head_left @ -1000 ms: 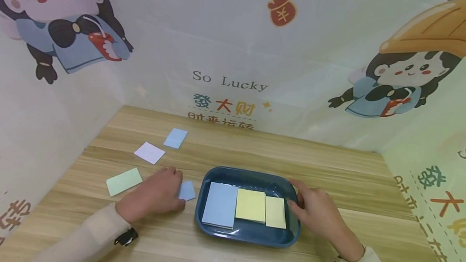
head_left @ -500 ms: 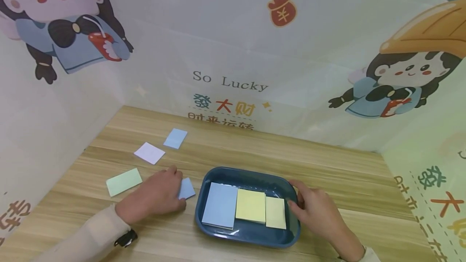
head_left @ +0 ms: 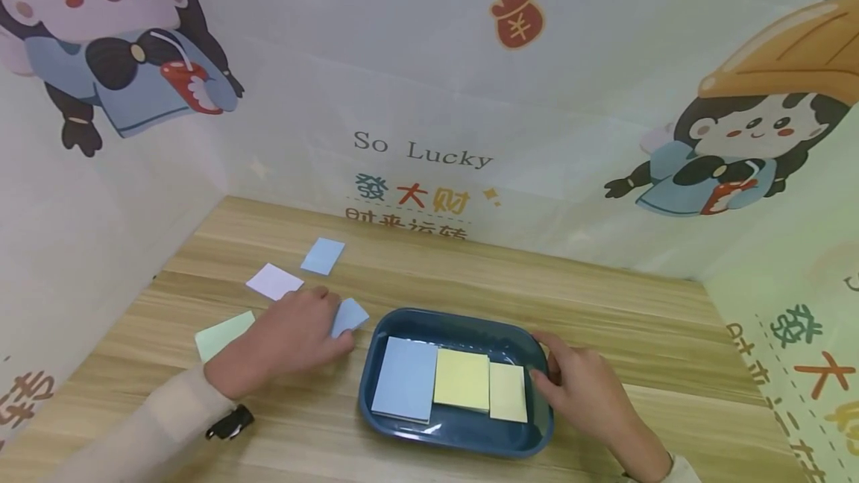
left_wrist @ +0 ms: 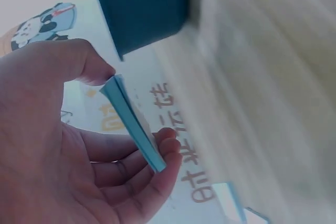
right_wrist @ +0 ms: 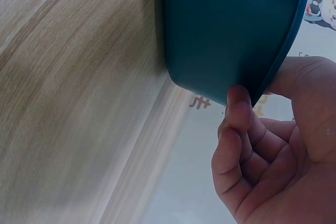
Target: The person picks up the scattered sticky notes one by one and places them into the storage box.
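My left hand point(head_left: 288, 338) pinches a small blue sticky note pad point(head_left: 349, 317) by its edges, thumb on one side and fingertips on the other. The left wrist view shows the pad point(left_wrist: 134, 124) edge-on as a thin stack, raised off the wooden table. Just to its right sits a dark blue tray point(head_left: 463, 438). My right hand point(head_left: 590, 390) grips the tray's right end, thumb over the rim and fingers point(right_wrist: 239, 114) against the outer wall. Inside the tray lie a large blue pad point(head_left: 405, 379), a yellow pad point(head_left: 463, 379) and a smaller yellow pad point(head_left: 508, 391), side by side.
On the table point(head_left: 604, 297) to the left lie a blue pad point(head_left: 323, 256), a lilac pad point(head_left: 274, 282) and a green pad point(head_left: 224, 334), the green one partly behind my left forearm. A printed cloth wall point(head_left: 416, 95) encloses the table at the back and sides.
My left hand has lifted the small blue pad off the table and moved it slightly away from me. The right hand and the tray stay where they were.
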Demonstrator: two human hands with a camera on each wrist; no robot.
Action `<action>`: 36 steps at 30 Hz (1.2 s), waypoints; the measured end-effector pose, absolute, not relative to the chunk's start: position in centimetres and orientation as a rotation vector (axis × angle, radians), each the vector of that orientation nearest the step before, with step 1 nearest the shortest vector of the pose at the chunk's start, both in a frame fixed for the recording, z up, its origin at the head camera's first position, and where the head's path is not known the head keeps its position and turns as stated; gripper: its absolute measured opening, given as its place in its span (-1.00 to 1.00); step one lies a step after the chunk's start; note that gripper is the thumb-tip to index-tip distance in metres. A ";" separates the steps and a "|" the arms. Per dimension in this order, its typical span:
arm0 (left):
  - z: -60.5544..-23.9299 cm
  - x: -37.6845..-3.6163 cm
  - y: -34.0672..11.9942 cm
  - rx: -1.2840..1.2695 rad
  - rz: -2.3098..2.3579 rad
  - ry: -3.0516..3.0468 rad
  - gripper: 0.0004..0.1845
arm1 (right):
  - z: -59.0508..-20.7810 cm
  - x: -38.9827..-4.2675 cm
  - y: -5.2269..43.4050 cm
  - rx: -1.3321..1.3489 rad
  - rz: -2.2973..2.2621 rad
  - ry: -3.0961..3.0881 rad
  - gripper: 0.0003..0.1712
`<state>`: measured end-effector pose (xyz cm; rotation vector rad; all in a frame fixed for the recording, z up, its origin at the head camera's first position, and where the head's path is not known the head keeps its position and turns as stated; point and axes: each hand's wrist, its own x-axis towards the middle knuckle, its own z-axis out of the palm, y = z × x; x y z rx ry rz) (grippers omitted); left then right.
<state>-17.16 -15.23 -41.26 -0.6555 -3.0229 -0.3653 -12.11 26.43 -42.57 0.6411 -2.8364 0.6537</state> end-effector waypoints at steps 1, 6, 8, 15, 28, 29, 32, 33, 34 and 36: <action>-41.1 -17.3 -15.1 -0.659 -0.365 -3.012 -0.54 | -42.6 -12.1 26.4 0.640 0.654 -2.838 -0.45; -40.0 -17.5 -13.7 -0.685 -0.359 -2.971 -0.50 | -42.6 -12.1 26.5 0.642 0.648 -2.837 -0.45; -39.6 -17.5 -13.1 -0.713 -0.342 -2.951 -0.47 | -42.6 -12.1 26.5 0.643 0.652 -2.834 -0.45; -38.6 -17.2 -10.5 -0.872 -0.304 -2.884 -0.41 | -42.7 -12.1 26.6 0.652 0.650 -2.824 -0.45; -38.6 -16.6 -5.7 -1.206 -0.320 -2.860 -0.41 | -42.9 -12.2 26.6 0.682 0.648 -2.786 -0.44; -38.6 -16.7 -5.3 -1.229 -0.312 -2.845 -0.42 | -42.9 -12.2 26.6 0.681 0.649 -2.785 -0.44; -38.6 -16.6 -4.4 -1.280 -0.289 -2.810 -0.45 | -43.0 -12.2 26.6 0.682 0.648 -2.780 -0.44; -38.6 -16.7 -4.1 -1.292 -0.276 -2.805 -0.45 | -43.0 -12.3 26.6 0.680 0.649 -2.780 -0.44; -38.6 -16.6 -3.8 -1.305 -0.264 -2.796 -0.46 | -43.0 -12.3 26.6 0.677 0.649 -2.783 -0.44; -38.6 -16.7 -3.2 -1.340 -0.235 -2.774 -0.49 | -42.9 -12.3 26.6 0.674 0.645 -2.786 -0.44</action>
